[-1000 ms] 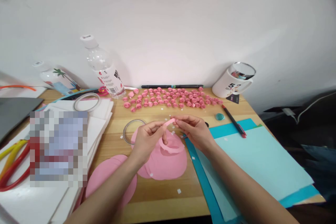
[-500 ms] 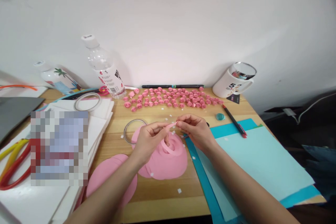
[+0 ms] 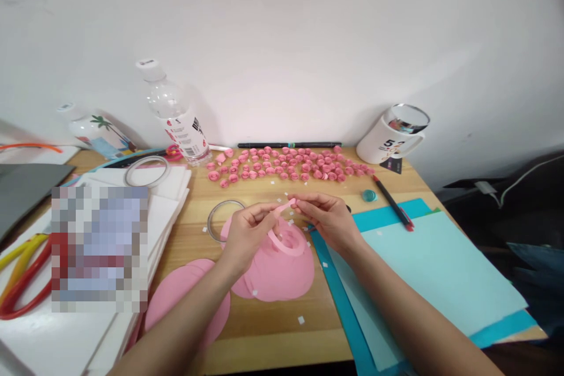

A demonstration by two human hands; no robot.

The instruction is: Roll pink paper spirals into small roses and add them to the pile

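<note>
Between my two hands is a curling pink paper strip [image 3: 288, 247], its spiral tail hanging in loops. My left hand [image 3: 249, 232] pinches the strip, thumb against fingers. At the strip's end, the fingertips of my right hand [image 3: 326, 220] are closed on a small rolled part. Below lies a pile of pink paper circles [image 3: 282, 285], partly hidden by the strip and my left hand. More pink paper circles [image 3: 183, 294] lie under my left forearm. Many small rolled pink paper roses [image 3: 304, 164] are spread along the back of the table.
A clear bottle [image 3: 176, 117] and a white mug [image 3: 390, 135] stand by the wall. White sheets [image 3: 163, 211] and red-handled scissors [image 3: 30, 291] are at left. Light blue paper [image 3: 436, 282] lies at right, near a black pen [image 3: 392, 202]. A tape ring [image 3: 211, 220] rests beside my left hand.
My fingers have shifted slightly on the strip; more of it shows between my hands, and its end looks more curled at my right fingertips. The hanging loop has swung a little.
</note>
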